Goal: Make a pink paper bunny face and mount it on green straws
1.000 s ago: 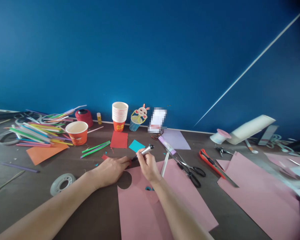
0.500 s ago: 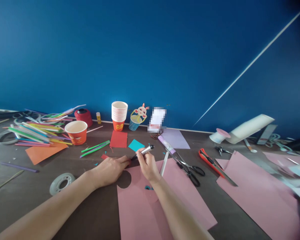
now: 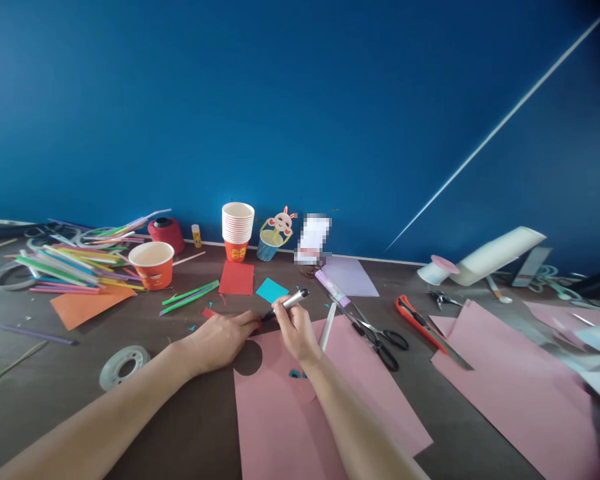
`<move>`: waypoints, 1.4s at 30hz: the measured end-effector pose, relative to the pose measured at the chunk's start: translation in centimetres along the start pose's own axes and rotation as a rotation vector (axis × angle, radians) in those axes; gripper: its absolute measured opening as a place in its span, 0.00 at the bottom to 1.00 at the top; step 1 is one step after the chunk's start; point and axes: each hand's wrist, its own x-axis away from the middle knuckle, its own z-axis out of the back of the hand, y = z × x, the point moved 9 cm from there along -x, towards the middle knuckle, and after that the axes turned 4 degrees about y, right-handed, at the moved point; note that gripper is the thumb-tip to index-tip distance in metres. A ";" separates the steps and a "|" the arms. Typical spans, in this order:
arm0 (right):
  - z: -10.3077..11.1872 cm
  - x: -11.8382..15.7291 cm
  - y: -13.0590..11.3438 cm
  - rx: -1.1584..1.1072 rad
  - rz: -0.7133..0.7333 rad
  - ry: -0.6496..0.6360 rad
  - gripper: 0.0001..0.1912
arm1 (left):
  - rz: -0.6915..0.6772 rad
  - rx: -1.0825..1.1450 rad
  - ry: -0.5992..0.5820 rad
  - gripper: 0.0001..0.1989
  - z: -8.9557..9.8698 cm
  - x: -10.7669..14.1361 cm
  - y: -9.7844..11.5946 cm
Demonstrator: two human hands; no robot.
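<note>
My right hand (image 3: 297, 333) grips a marker pen (image 3: 294, 299) with a silver-white barrel, its dark tip slanting down to the left. That tip is close to the fingertips of my left hand (image 3: 225, 340), which pinch or press a small red piece of paper (image 3: 258, 325), mostly hidden under the fingers. Under my right wrist lies a pink sheet of paper (image 3: 275, 427) with a round cutout at its left edge. Blue-green paper eyes (image 3: 295, 374) lie on the sheet, partly covered by my forearm. A blue-green paper piece (image 3: 273, 291) is just beyond the pen.
Scissors (image 3: 383, 339) and a red utility knife (image 3: 425, 327) lie to the right, near another pink sheet (image 3: 525, 400). Stacked paper cups (image 3: 238, 230) stand at the wall. Leftward are an orange cup (image 3: 153, 270), a pile of colored sticks (image 3: 70, 267) and a tape roll (image 3: 125, 367).
Both hands and the pen keep nearly the same places. The whole view has shifted very slightly; nothing has been taken up or let go.
</note>
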 end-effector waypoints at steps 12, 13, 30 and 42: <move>0.0 0.0 -0.3 -0.026 0.005 0.003 0.13 | 0.016 0.036 0.006 0.20 -0.1 0.0 -0.2; 0.0 0.1 -0.2 -0.029 0.001 0.007 0.13 | 0.017 0.040 0.006 0.20 -0.1 0.0 -0.2; -0.1 0.1 -0.1 -0.043 -0.005 0.013 0.13 | 0.052 0.154 0.025 0.18 0.3 0.2 -0.5; 0.0 0.1 -0.5 -0.037 -0.005 -0.004 0.13 | 0.047 0.163 0.016 0.19 0.5 0.2 -0.3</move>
